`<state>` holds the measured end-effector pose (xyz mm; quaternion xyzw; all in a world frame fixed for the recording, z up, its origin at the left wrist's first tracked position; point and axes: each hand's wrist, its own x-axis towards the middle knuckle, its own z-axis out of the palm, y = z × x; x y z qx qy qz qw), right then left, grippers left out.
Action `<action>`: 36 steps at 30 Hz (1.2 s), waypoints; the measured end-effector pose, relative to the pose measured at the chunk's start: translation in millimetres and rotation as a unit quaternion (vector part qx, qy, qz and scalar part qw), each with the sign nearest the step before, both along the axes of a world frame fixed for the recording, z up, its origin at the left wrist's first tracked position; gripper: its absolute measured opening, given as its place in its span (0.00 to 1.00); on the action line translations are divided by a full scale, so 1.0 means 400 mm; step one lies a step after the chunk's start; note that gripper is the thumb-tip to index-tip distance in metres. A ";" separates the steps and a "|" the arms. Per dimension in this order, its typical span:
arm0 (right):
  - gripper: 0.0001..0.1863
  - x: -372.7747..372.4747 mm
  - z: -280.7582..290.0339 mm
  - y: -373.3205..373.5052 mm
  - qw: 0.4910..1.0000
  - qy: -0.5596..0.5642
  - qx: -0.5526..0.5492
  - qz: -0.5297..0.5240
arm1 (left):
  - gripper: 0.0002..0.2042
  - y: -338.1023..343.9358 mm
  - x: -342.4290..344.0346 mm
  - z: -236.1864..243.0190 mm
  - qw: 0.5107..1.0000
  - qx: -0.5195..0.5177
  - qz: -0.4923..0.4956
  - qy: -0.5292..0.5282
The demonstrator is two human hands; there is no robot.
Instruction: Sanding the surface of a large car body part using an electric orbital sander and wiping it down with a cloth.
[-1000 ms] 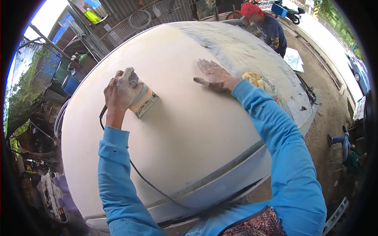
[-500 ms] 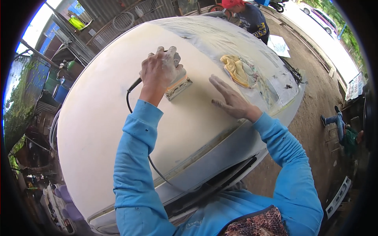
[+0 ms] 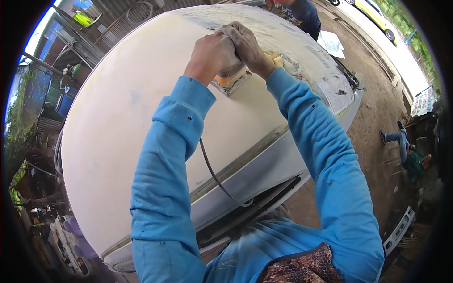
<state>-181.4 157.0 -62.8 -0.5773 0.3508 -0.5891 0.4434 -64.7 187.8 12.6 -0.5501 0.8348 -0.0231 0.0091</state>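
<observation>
A boxy power sander [image 3: 231, 80] with an orange band and a flat square base rests on the pale, dusty vehicle roof [image 3: 127, 113]. Wrapped over its top is my left hand [image 3: 211, 56], closed round the body. My right hand [image 3: 247, 47] is closed too, pressed against the left at the sander's far end; its fingertips are partly hidden. A black cord [image 3: 210, 165] runs from beneath my left sleeve toward the roof's near edge. Just beyond my right wrist lies a yellow cloth [image 3: 275, 60], partly covered by that hand and arm.
Wrinkled plastic sheeting [image 3: 325, 87] covers the windshield side at the right. A co-worker in a dark shirt [image 3: 302, 16] stands past the far right corner. Another person [image 3: 410, 153] is at the far right. Blue and green drums [image 3: 66, 101] stand at the left.
The sander and my left hand have moved right and farther away across the roof. My right hand has left the panel surface, closing in beside the left on the sander.
</observation>
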 end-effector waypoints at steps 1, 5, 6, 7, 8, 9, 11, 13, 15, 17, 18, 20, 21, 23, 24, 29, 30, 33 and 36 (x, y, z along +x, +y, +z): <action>0.18 -0.004 -0.003 -0.015 1.000 -0.024 -0.011 0.006 | 0.20 0.001 -0.006 0.003 1.000 -0.014 -0.009 0.012; 0.18 -0.022 -0.021 -0.025 0.998 -0.050 -0.022 0.010 | 0.16 0.015 -0.027 -0.001 0.998 -0.042 -0.015 0.040; 0.18 -0.021 -0.026 -0.015 0.998 -0.044 -0.049 -0.016 | 0.16 0.023 -0.033 0.003 0.998 -0.045 -0.023 0.044; 0.18 -0.022 -0.033 -0.001 0.996 -0.039 -0.074 -0.040 | 0.15 0.036 -0.035 0.001 0.998 -0.032 -0.021 0.041; 0.18 -0.029 -0.037 0.014 0.995 -0.037 -0.076 -0.046 | 0.14 0.049 -0.039 0.000 0.999 -0.020 -0.019 0.038; 0.18 -0.039 -0.041 0.029 0.996 -0.036 -0.075 -0.043 | 0.14 0.063 -0.048 0.000 0.999 -0.021 -0.025 0.040; 0.19 -0.054 -0.053 0.042 0.986 -0.007 -0.151 -0.065 | 0.14 0.090 -0.063 0.004 0.999 -0.004 -0.022 0.038; 0.19 -0.064 -0.064 0.059 0.982 0.014 -0.168 -0.082 | 0.14 0.110 -0.073 -0.003 0.999 0.000 -0.019 0.045; 0.20 -0.073 -0.070 0.078 0.977 0.035 -0.187 -0.098 | 0.13 0.134 -0.081 -0.006 0.998 0.001 -0.017 0.052; 0.20 -0.083 -0.070 0.099 0.953 0.085 -0.264 -0.119 | 0.14 0.160 -0.085 -0.004 0.998 -0.005 -0.016 0.058; 0.20 -0.070 -0.059 0.120 0.954 0.083 -0.265 -0.117 | 0.14 0.173 -0.075 -0.006 0.998 -0.005 -0.013 0.056; 0.21 -0.044 -0.037 0.162 0.996 -0.006 -0.087 -0.032 | 0.14 0.194 -0.053 -0.009 0.998 -0.009 -0.006 0.060; 0.21 -0.060 -0.037 0.164 0.995 -0.002 -0.089 -0.038 | 0.14 0.200 -0.064 -0.005 0.998 -0.011 -0.012 0.063; 0.13 -0.092 -0.070 0.146 0.950 0.075 -0.288 -0.091 | 0.14 0.204 -0.084 -0.005 0.998 -0.018 -0.027 0.062; 0.13 -0.088 -0.087 0.135 0.950 0.075 -0.288 -0.094 | 0.14 0.198 -0.074 -0.021 0.997 -0.019 -0.031 0.061; 0.12 -0.040 -0.125 0.055 0.857 0.198 -0.439 -0.183 | 0.14 0.174 -0.038 -0.033 0.995 -0.068 0.000 0.071; 0.13 -0.018 -0.116 0.051 0.849 0.200 -0.444 -0.205 | 0.14 0.167 -0.030 -0.029 0.995 -0.079 0.008 0.065; 0.20 0.030 -0.051 0.075 0.998 -0.041 -0.044 0.013 | 0.22 0.148 -0.007 -0.012 0.996 -0.042 0.045 0.059; 0.22 0.049 -0.033 0.046 0.998 -0.048 -0.030 0.012 | 0.22 0.108 0.005 -0.011 0.996 -0.051 0.053 0.052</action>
